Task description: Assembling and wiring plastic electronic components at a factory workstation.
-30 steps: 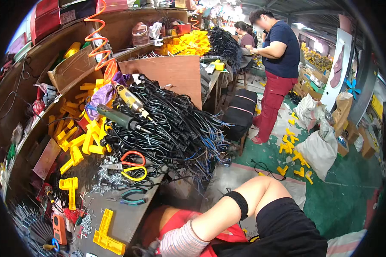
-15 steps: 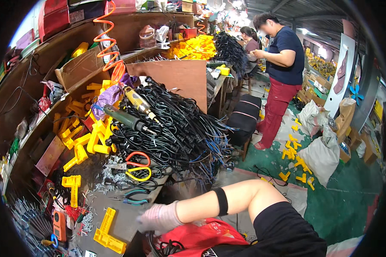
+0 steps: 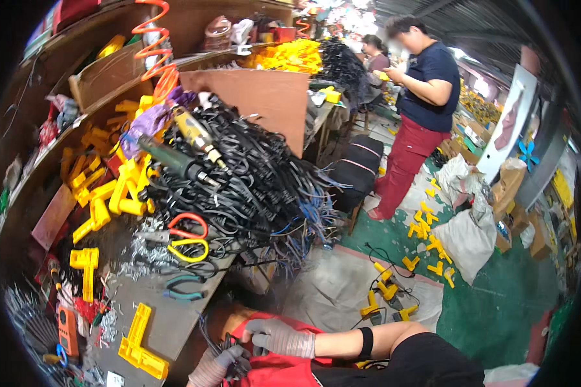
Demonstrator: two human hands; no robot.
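Note:
Both of my hands wear grey knitted gloves and are close together over a red cloth at the bench's near edge. My left hand (image 3: 218, 366) is closed round a bundle of black cable (image 3: 206, 330), part of which rises above the fingers. Just to its right, my right hand (image 3: 281, 337) has its fingers curled; whatever lies inside them is hidden. An L-shaped yellow plastic housing (image 3: 139, 342) rests on the bench, left of my hands. Beyond them are dark teal-handled pliers (image 3: 186, 289) and scissors (image 3: 188, 237) with red and yellow handles.
A large heap of black cables (image 3: 239, 174) covers the bench, with two electric screwdrivers (image 3: 190, 132) on top. Loose screws (image 3: 145, 248) and yellow housings (image 3: 119, 193) lie leftward. A co-worker (image 3: 426, 84) stands beyond a black padded stool (image 3: 358, 168). Yellow pieces (image 3: 387, 290) lie on the floor.
My right hand has moved right and slightly down, away from the bench edge. My left hand with the black cable has come into view. The whole view has shifted slightly.

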